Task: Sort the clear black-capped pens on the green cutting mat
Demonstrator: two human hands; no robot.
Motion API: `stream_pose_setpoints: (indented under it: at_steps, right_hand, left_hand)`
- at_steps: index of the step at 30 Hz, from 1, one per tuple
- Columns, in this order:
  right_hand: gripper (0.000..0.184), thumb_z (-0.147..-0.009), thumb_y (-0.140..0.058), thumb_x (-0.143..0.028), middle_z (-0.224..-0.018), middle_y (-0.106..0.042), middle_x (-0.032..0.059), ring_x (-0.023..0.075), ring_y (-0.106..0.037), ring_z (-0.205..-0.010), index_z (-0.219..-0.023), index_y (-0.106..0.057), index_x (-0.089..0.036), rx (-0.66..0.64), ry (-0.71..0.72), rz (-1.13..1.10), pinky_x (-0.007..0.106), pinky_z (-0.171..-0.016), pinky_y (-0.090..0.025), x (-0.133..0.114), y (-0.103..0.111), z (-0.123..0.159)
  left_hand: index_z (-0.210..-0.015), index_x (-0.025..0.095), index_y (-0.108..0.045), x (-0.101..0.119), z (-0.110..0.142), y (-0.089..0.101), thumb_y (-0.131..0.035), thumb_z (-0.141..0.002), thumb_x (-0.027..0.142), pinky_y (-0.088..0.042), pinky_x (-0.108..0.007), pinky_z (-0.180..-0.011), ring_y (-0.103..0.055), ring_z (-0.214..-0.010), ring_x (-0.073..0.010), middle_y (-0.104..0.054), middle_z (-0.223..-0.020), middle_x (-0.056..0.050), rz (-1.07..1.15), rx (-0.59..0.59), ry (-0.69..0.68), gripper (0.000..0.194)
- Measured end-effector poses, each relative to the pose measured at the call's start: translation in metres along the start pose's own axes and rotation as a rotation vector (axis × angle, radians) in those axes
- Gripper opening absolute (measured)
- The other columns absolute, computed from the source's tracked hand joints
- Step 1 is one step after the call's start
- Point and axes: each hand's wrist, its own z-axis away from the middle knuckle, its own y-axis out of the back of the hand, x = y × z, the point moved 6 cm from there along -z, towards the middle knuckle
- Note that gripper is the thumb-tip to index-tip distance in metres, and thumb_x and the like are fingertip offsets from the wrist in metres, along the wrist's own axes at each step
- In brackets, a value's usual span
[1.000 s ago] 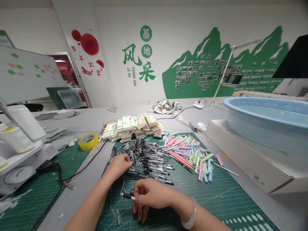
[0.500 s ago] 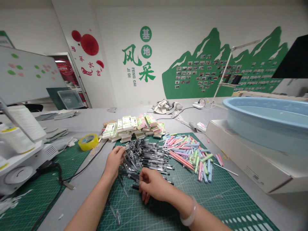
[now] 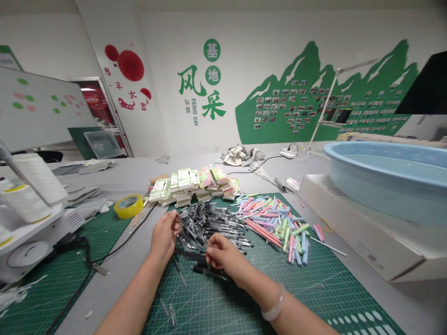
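Near the left edge of a heap of black and clear pens [image 3: 223,223], my left hand [image 3: 165,232] is closed in a pinch. A slim pen [image 3: 188,231] appears to slant from its fingertips down toward the right. My right hand [image 3: 225,257] is at the heap's near side, fingers curled and thumb pressed in; whatever is between them is too small to make out. Below it, a few black-ended pens [image 3: 209,271] lie on the green cutting mat [image 3: 272,298]. Loose clear tubes [image 3: 171,315] rest by my left forearm.
Pastel-coloured pens or tubes [image 3: 279,223] are piled to the right. Behind are stacked small boxes [image 3: 188,181]; yellow tape [image 3: 128,206] lies left. A white machine with thread cones [image 3: 26,204] stands far left. A blue basin [image 3: 391,186] sits on a white box [image 3: 359,232].
My right hand has moved slightly up and right, its fingers drawing together from a looser curl. My left hand has shifted slightly and stays pinched.
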Motion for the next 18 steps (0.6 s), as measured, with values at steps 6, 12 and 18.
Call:
stream_pose_setpoints:
  at_steps: [6,12,18]
  right_hand:
    - [0.011,-0.071,-0.052,-0.026,-0.053,-0.054,-0.0082,0.0054,-0.039,-0.041,-0.073,-0.043,-0.021,-0.001,-0.009,-0.003,0.017,-0.041,-0.025,-0.0018,-0.0023,0.0021]
    - [0.011,-0.071,-0.054,-0.024,-0.052,-0.054,-0.0073,0.0052,-0.037,-0.040,-0.071,-0.043,-0.020,-0.014,0.004,-0.057,0.017,-0.039,-0.022,-0.0033,-0.0023,0.0014]
    - [0.009,-0.071,-0.053,-0.022,-0.052,-0.055,-0.0068,0.0054,-0.038,-0.040,-0.072,-0.045,-0.020,0.007,-0.002,-0.062,0.017,-0.039,-0.022,0.0010,-0.0003,0.0005]
  left_hand:
    - [-0.065,0.015,-0.051,0.0012,-0.0022,0.0054,-0.067,-0.066,0.035,-0.025,-0.014,-0.036,-0.038,-0.043,-0.0033,-0.046,-0.055,0.007,-0.016,0.050,-0.019,0.026]
    - [-0.066,0.015,-0.051,0.0004,-0.0026,0.0093,-0.067,-0.068,0.035,-0.025,-0.014,-0.036,-0.038,-0.043,-0.0032,-0.046,-0.056,0.007,-0.015,0.063,-0.032,0.025]
    - [-0.071,0.015,-0.053,0.0089,-0.0002,0.0056,-0.067,-0.069,0.037,-0.026,-0.014,-0.037,-0.039,-0.043,-0.0035,-0.047,-0.056,0.007,-0.081,0.061,-0.111,0.026]
